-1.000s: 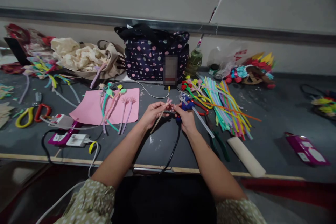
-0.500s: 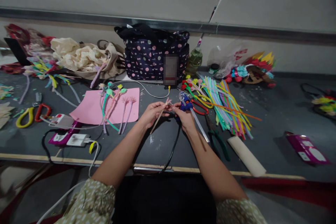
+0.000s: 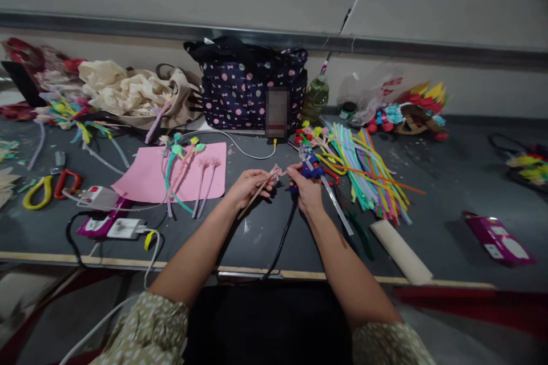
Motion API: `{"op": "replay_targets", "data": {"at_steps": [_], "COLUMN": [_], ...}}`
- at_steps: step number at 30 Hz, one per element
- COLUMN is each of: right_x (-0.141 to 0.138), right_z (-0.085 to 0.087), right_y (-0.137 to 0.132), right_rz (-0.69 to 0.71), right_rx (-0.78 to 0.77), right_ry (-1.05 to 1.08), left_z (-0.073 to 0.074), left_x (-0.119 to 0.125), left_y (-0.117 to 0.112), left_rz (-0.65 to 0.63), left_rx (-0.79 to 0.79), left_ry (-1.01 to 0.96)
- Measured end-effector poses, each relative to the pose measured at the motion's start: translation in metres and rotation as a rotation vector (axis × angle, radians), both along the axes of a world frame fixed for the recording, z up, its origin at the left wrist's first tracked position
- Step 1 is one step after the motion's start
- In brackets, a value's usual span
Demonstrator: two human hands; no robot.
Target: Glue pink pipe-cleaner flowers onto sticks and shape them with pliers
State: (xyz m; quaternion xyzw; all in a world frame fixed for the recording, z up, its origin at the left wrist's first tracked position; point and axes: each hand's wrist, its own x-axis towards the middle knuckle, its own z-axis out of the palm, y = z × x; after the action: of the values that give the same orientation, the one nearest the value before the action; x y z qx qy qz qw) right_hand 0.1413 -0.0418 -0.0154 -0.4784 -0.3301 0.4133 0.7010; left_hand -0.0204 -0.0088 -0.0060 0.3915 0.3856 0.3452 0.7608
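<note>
Between the fingers of my left hand (image 3: 252,187) is a thin beige stick (image 3: 252,202), closed in a pinch and slanting down to the left. A small pink fuzzy piece (image 3: 276,171) sits at the stick's upper end. My right hand (image 3: 308,191) is wrapped round a blue glue gun (image 3: 312,169), with a clear glue stick (image 3: 338,205) jutting from its back. The right thumb and fingertip also reach a pink end beside the fuzzy piece. Fingers partly hide the gun's handle.
Pink paper (image 3: 141,174) with pipe-cleaner flowers lies left, scissors (image 3: 38,194) and a power strip (image 3: 103,222) beyond. Right are coloured pipe cleaners (image 3: 372,171), green-handled pliers (image 3: 362,234) and a cardboard tube (image 3: 401,252). A patterned bag (image 3: 252,91) stands behind. The gun's black cord (image 3: 282,245) crosses the front edge.
My right hand has moved right with the glue gun, widening the gap between my hands. A pink end now stretches across that gap. My left hand has shifted slightly left.
</note>
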Motion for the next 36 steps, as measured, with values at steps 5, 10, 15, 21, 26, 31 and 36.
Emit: {"op": "replay_targets", "data": {"at_steps": [5,10,15,21,26,31,36], "right_x": [-0.005,-0.007,-0.007,-0.007,-0.006,-0.004,-0.004], "right_z": [0.011,0.014,0.007,0.005,0.002,-0.005,-0.008], "right_y": [-0.003,-0.005,-0.003,-0.003,-0.002,0.001,0.002], "right_rz": [-0.011,-0.001,0.018,0.009,-0.022,-0.036,-0.026], "right_rx": [-0.005,-0.04,-0.014,0.023,0.01,0.031,0.049], "right_ry": [0.087,0.082,0.041,0.041,-0.019,-0.031,-0.063], "left_z": [0.004,0.009,0.009,0.013,0.012,0.008,0.006], "left_x": [0.002,0.004,0.005,0.005,0.005,0.005,0.005], "left_y": [-0.004,-0.008,-0.008,-0.01,-0.01,-0.009,-0.008], "left_rz": [-0.042,-0.06,-0.072,-0.073,-0.069,-0.08,-0.078], "left_rx": [-0.008,0.003,0.002,-0.009,-0.007,0.015,0.028], "left_ry": [0.055,0.084,0.085,0.09,0.086,0.08,0.078]}}
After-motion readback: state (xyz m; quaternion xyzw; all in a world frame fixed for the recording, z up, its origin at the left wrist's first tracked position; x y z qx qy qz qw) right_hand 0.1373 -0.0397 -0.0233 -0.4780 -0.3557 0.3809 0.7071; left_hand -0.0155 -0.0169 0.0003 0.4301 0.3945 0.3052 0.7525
